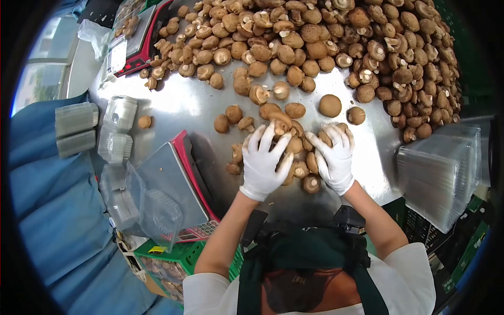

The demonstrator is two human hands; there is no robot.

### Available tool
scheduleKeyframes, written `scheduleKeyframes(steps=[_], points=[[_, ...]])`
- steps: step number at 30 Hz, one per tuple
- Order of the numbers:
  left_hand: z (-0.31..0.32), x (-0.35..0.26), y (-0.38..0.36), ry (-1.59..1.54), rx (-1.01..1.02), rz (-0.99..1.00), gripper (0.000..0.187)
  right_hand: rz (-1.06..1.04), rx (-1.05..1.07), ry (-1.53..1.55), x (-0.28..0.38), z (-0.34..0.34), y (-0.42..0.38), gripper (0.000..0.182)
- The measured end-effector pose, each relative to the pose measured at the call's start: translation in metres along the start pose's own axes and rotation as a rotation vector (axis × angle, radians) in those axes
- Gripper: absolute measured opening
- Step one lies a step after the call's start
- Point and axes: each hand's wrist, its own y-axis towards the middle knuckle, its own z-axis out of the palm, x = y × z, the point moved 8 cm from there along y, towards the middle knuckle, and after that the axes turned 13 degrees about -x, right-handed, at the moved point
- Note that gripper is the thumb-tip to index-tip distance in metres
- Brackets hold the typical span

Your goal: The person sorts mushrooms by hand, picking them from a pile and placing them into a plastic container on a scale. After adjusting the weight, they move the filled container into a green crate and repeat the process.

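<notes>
My left hand [266,161], in a white glove, rests with spread fingers on a small group of brown shiitake mushrooms. Under its fingertips lies a mushroom [282,124] with its stem showing. To the right, my right hand [336,156], also gloved in white, reaches over the same group with its fingers apart. One mushroom [325,138] shows between its fingers, touched but not visibly gripped. Between the two hands lie more mushrooms, among them one with a pale stem [300,169]. Nearer my body sits another mushroom [312,184]. Both palms face down, so their undersides are hidden.
A large heap of mushrooms [315,31] covers the back of the metal table [173,100]. A red-edged scale [173,184] bearing a clear plastic box stands left; another scale [139,39] is behind. Clear containers [118,126] line the left edge, and stacked clear trays [441,170] stand right.
</notes>
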Motion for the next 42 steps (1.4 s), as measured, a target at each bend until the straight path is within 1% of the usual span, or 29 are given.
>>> scheduleKeyframes(steps=[1,2,4,5,6,8,10,12,15,16,18,19,21,22,23,24,25,26,28,29,30,32,33,34,37,39,40,42], points=[[-0.001,-0.001,-0.011,-0.002,-0.006,0.005,0.044,0.015,0.005,0.052,0.000,-0.001,-0.002,0.051],[-0.004,-0.003,-0.018,-0.007,-0.058,0.027,0.043,0.027,0.007,0.103,0.000,-0.002,-0.002,0.053],[-0.010,0.008,-0.024,-0.141,-0.145,-0.088,0.046,0.073,0.008,0.200,-0.005,-0.004,0.008,0.054],[-0.016,0.006,-0.018,-0.085,-0.218,-0.073,0.052,0.069,-0.065,0.136,-0.005,-0.008,0.020,0.054],[-0.017,0.007,-0.008,-0.050,-0.195,-0.069,0.070,0.065,-0.138,0.071,-0.004,-0.010,0.034,0.053],[-0.018,0.002,0.022,0.066,-0.180,-0.101,0.088,0.084,-0.047,-0.142,-0.001,0.004,0.062,0.051],[0.015,0.018,0.021,0.144,0.018,-0.122,0.098,0.007,0.033,-0.215,0.005,0.027,0.068,0.050],[0.012,0.010,0.019,0.016,0.019,-0.030,0.091,-0.086,0.139,-0.099,0.014,0.035,0.058,0.050],[-0.004,-0.002,-0.009,-0.095,0.071,-0.014,0.082,-0.148,0.135,0.024,0.028,0.017,0.034,0.047],[-0.008,-0.009,-0.021,-0.034,0.118,0.009,0.083,-0.125,0.182,0.061,0.027,0.015,0.028,0.046],[-0.009,-0.018,-0.040,-0.039,0.188,-0.038,0.086,-0.186,0.220,0.028,0.025,0.009,0.017,0.047],[-0.005,-0.021,-0.050,0.003,0.193,-0.025,0.092,-0.170,0.205,0.048,0.025,0.004,0.017,0.048],[-0.014,-0.020,-0.069,0.041,0.059,-0.016,0.095,-0.138,0.175,0.085,0.026,-0.016,0.023,0.049],[-0.019,-0.018,-0.080,0.060,-0.009,-0.010,0.097,-0.096,0.142,0.101,0.022,-0.029,0.023,0.055],[-0.025,-0.013,-0.092,0.113,-0.070,-0.012,0.104,-0.008,0.091,0.175,0.013,-0.039,0.017,0.062],[-0.031,-0.010,-0.099,0.184,-0.098,-0.043,0.115,0.081,0.039,0.247,0.003,-0.048,0.007,0.068],[-0.029,-0.002,-0.114,0.176,-0.093,-0.156,0.121,0.127,0.004,0.116,-0.006,-0.050,-0.020,0.082],[-0.025,0.006,-0.127,0.168,-0.088,-0.270,0.127,0.215,0.014,0.149,-0.014,-0.046,-0.040,0.093],[-0.014,0.005,-0.125,0.054,-0.073,-0.298,0.133,0.355,0.008,0.259,-0.018,-0.028,-0.063,0.101],[-0.007,0.006,-0.121,-0.002,-0.065,-0.312,0.136,0.325,0.035,0.165,-0.011,-0.024,-0.055,0.104],[-0.003,0.004,-0.110,-0.012,-0.060,-0.292,0.137,0.367,0.019,0.175,-0.007,-0.017,-0.045,0.103],[0.007,0.003,-0.078,-0.033,-0.055,-0.249,0.139,0.303,-0.060,0.277,-0.003,-0.002,-0.021,0.100],[0.013,0.002,-0.066,-0.015,0.013,-0.213,0.140,0.295,-0.073,0.302,-0.002,0.006,-0.011,0.094],[0.014,0.002,-0.052,-0.057,-0.005,-0.191,0.138,0.290,-0.089,0.266,-0.001,0.010,-0.002,0.081],[0.017,0.012,-0.030,-0.086,0.029,-0.107,0.135,0.292,-0.051,0.357,-0.007,0.024,0.018,0.062],[0.015,0.011,-0.025,-0.143,0.057,-0.087,0.132,0.278,-0.044,0.386,-0.007,0.023,0.010,0.062],[0.014,0.009,-0.028,-0.148,0.026,-0.088,0.131,0.269,-0.043,0.400,-0.005,0.021,0.007,0.062],[0.012,0.004,-0.046,-0.161,-0.032,-0.089,0.127,0.325,-0.055,0.454,0.002,0.014,-0.004,0.065]])
